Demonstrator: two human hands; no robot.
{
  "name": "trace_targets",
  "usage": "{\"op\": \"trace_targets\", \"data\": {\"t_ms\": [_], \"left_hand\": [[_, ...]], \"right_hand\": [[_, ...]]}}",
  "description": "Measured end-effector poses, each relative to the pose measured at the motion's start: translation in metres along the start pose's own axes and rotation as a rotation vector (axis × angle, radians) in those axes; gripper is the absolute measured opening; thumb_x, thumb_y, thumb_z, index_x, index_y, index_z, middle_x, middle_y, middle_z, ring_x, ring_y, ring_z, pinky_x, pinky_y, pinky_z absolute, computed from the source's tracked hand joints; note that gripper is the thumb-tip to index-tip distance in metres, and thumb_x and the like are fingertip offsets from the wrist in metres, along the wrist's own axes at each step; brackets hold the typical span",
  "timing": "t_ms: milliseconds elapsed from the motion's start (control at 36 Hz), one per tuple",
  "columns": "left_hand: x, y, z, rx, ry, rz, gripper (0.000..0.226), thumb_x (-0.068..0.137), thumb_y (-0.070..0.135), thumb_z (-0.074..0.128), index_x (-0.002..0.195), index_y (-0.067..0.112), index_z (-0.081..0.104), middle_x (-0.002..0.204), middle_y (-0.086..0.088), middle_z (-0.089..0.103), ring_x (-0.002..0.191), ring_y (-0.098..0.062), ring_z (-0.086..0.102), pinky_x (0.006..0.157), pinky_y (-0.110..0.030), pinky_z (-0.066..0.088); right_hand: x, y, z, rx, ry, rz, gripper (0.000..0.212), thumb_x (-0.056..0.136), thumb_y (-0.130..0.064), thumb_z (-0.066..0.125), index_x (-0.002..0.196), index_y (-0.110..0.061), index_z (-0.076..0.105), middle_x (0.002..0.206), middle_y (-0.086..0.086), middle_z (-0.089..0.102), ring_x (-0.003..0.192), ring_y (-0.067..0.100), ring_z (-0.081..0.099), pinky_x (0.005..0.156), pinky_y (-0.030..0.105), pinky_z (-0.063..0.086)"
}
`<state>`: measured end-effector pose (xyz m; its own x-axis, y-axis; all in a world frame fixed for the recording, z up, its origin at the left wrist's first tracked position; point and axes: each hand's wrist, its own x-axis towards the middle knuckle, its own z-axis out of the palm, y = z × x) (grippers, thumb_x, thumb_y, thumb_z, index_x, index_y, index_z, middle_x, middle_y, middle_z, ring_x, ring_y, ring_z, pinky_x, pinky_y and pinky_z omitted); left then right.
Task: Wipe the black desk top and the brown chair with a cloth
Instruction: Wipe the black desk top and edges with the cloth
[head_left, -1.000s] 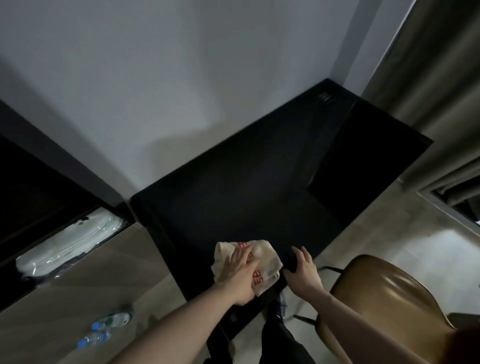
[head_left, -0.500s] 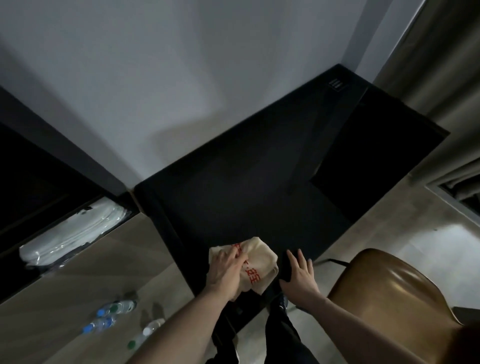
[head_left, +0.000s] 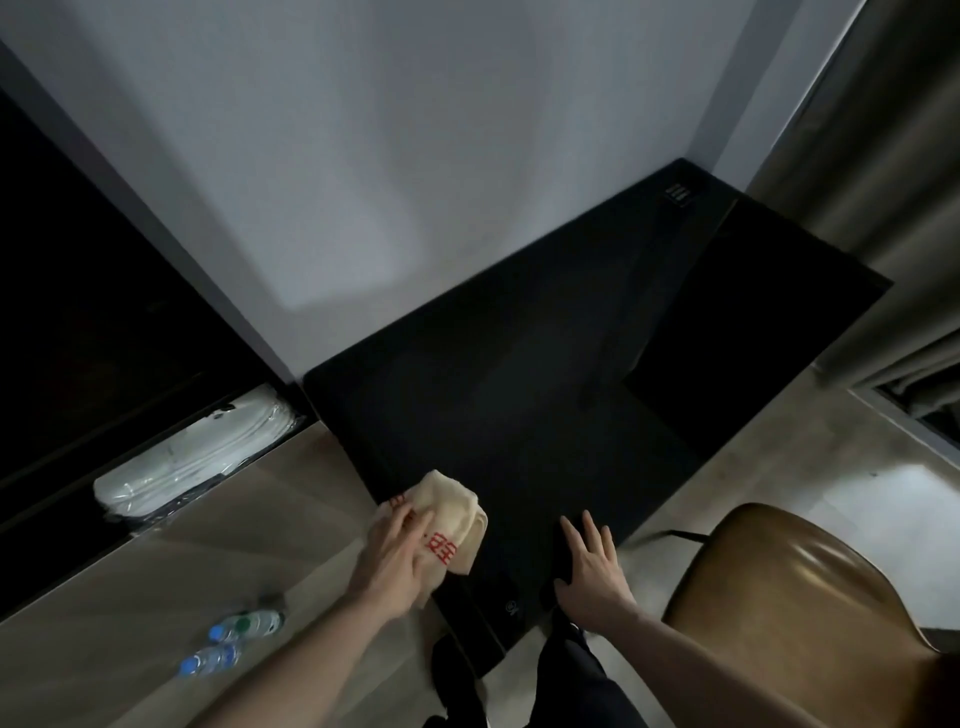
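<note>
The black desk top (head_left: 519, 395) runs from the centre up to the right along a pale wall. A cream cloth (head_left: 451, 519) with red characters lies bunched at the desk's near left edge. My left hand (head_left: 395, 561) presses on the cloth with fingers laid over it. My right hand (head_left: 589, 566) rests flat on the desk's near corner, fingers spread and straight. The brown chair (head_left: 810, 587) with a glossy seat stands at the lower right, beside the desk.
A dark cabinet (head_left: 78, 312) stands at the left with a white plastic-wrapped bundle (head_left: 192, 457) on its low shelf. Two water bottles (head_left: 228, 642) lie on the wooden floor at the lower left. Grey curtains (head_left: 883, 182) hang at the right.
My left hand has slid the cloth leftward to the desk's near left edge. My right hand has stayed on the near corner, its fingers now spread flat.
</note>
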<state>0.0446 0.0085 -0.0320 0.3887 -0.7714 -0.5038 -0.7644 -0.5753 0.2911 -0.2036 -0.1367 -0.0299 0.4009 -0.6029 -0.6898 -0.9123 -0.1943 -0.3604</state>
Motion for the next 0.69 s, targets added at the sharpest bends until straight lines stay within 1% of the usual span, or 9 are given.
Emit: {"op": "trace_targets", "data": {"t_ms": [28,83,194,306,417,472,583,667,694], "left_hand": [[0.001,0.002,0.003,-0.009,-0.040,0.017,0.068,0.103,0.024,0.048,0.162,0.034,0.015,0.170,-0.002,0.000,0.154,-0.030,0.011,0.121,-0.041,0.031],[0.003,0.010,0.007,0.026,-0.069,0.010,0.067,0.105,0.026,0.045,0.162,0.035,0.011,0.170,-0.004,-0.001,0.154,-0.032,0.010,0.123,-0.042,0.027],[0.008,0.026,0.001,0.147,-0.094,-0.041,0.074,0.103,0.033,0.050,0.160,0.043,0.006,0.168,-0.001,0.000,0.147,-0.032,0.022,0.110,-0.043,0.044],[0.024,0.041,-0.016,0.158,-0.177,-0.101,0.074,0.102,0.037,0.051,0.159,0.045,0.005,0.168,-0.001,0.003,0.149,-0.033,0.020,0.112,-0.045,0.041],[0.048,0.066,-0.028,0.046,-0.217,-0.170,0.074,0.098,0.043,0.054,0.157,0.048,0.011,0.161,-0.001,0.012,0.136,-0.033,0.035,0.106,-0.047,0.044],[0.062,0.077,-0.024,0.007,-0.199,-0.222,0.077,0.098,0.040,0.055,0.156,0.052,0.005,0.162,0.001,0.009,0.133,-0.031,0.037,0.104,-0.050,0.047],[0.088,0.108,-0.011,-0.159,-0.139,-0.303,0.063,0.106,0.047,0.041,0.158,0.049,0.004,0.163,-0.002,0.008,0.128,-0.027,0.047,0.099,-0.043,0.051],[0.109,0.139,-0.008,-0.320,-0.083,-0.338,0.063,0.105,0.050,0.042,0.158,0.049,0.009,0.161,-0.003,0.019,0.102,-0.021,0.052,0.083,-0.039,0.049],[0.115,0.149,-0.007,-0.365,-0.066,-0.323,0.064,0.104,0.049,0.044,0.160,0.045,0.011,0.161,-0.005,0.022,0.105,-0.024,0.053,0.085,-0.040,0.048]], "right_hand": [[0.000,0.001,-0.001,-0.018,-0.004,-0.002,0.087,0.094,-0.026,0.052,0.162,-0.028,-0.003,0.168,0.004,-0.015,0.153,0.037,-0.016,0.126,0.050,0.008],[-0.001,0.003,-0.004,-0.046,-0.002,-0.007,0.086,0.095,-0.027,0.051,0.162,-0.029,-0.003,0.168,0.004,-0.016,0.153,0.037,-0.017,0.126,0.050,0.006],[0.003,0.011,-0.016,-0.074,-0.001,-0.017,0.086,0.094,-0.026,0.051,0.162,-0.028,-0.002,0.168,0.004,-0.017,0.153,0.037,-0.017,0.126,0.050,0.007],[0.010,0.027,-0.032,-0.099,-0.008,-0.004,0.087,0.095,-0.027,0.053,0.162,-0.029,-0.003,0.168,0.003,-0.017,0.153,0.037,-0.018,0.126,0.052,0.008],[0.017,0.045,-0.053,-0.088,-0.003,0.013,0.087,0.095,-0.025,0.052,0.162,-0.030,-0.003,0.168,0.001,-0.018,0.153,0.034,-0.019,0.126,0.051,0.008],[0.023,0.054,-0.064,-0.095,0.003,0.014,0.086,0.095,-0.025,0.051,0.162,-0.030,-0.003,0.168,0.001,-0.018,0.153,0.034,-0.019,0.126,0.052,0.009],[0.035,0.075,-0.090,-0.101,0.005,-0.006,0.086,0.095,-0.025,0.052,0.161,-0.031,-0.004,0.167,0.000,-0.019,0.153,0.032,-0.020,0.126,0.051,0.009],[0.044,0.091,-0.110,-0.140,0.005,-0.030,0.087,0.095,-0.023,0.052,0.161,-0.031,-0.004,0.167,0.000,-0.019,0.153,0.032,-0.020,0.126,0.049,0.008],[0.047,0.096,-0.116,-0.152,0.006,-0.036,0.087,0.095,-0.023,0.051,0.161,-0.030,-0.004,0.167,0.001,-0.019,0.153,0.032,-0.020,0.126,0.048,0.008]]}}
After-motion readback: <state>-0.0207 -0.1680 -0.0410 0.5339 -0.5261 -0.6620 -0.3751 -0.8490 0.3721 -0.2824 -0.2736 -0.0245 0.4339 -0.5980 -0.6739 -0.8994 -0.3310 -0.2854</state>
